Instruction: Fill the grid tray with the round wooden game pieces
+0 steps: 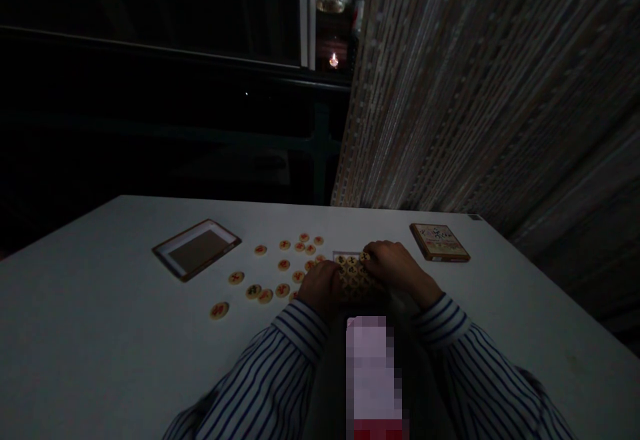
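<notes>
Between my hands is a small box [347, 254] packed with several rows of round Chinese chess pieces [353, 271] with dark characters. My left hand [319, 285] is closed at the box's left side, its fingertips partly hidden. Over the box's far right corner, my right hand [395, 263] pinches one Chinese chess piece [365, 256] between thumb and fingers. To the left, several red-marked pieces [283, 290] lie scattered flat on the white table [125, 333]. One dark-marked piece [253, 291] lies among them.
A shallow rectangular tray or lid [197, 248] rests at the table's left. Toward the right back corner lies a flat box with a printed cover [440, 241]. A string curtain [425, 93] hangs behind the table's right side. The room is dim.
</notes>
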